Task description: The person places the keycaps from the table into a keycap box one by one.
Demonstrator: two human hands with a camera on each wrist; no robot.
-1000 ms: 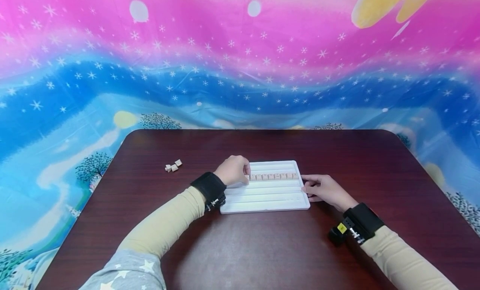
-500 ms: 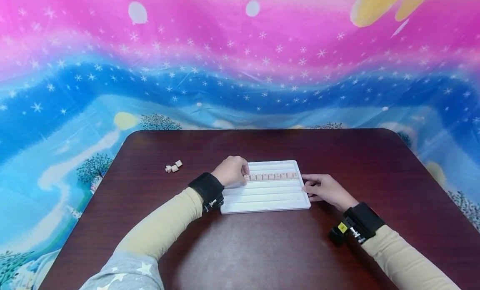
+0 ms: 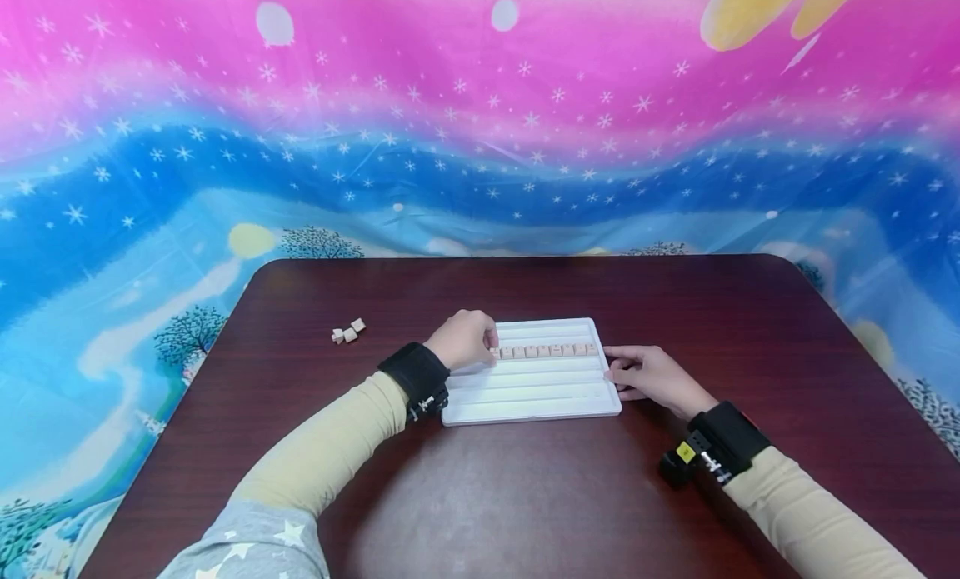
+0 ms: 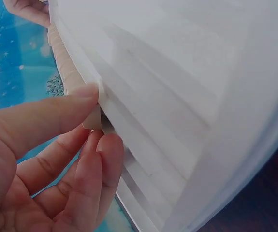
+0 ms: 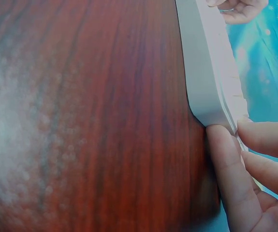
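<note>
A white ridged tray (image 3: 534, 408) lies on the table. Along one of its upper grooves runs a row of small beige letter tiles (image 3: 543, 352). My left hand (image 3: 459, 339) is over the tray's left part, at the left end of that row. In the left wrist view, its thumb and fingers pinch a beige tile (image 4: 93, 121), partly hidden by the thumb. My right hand (image 3: 654, 381) grips the tray's right edge. The right wrist view has its thumb at the rim and a finger (image 5: 228, 164) against the tray's outer side wall.
Several loose beige tiles (image 3: 348, 332) lie close together on the dark wooden table (image 3: 525, 496), left of the tray. A colourful printed cloth (image 3: 480, 129) hangs behind the table.
Both hands stay almost in place, the left at the row's end and the right on the tray edge. The whole view shifts very slightly.
</note>
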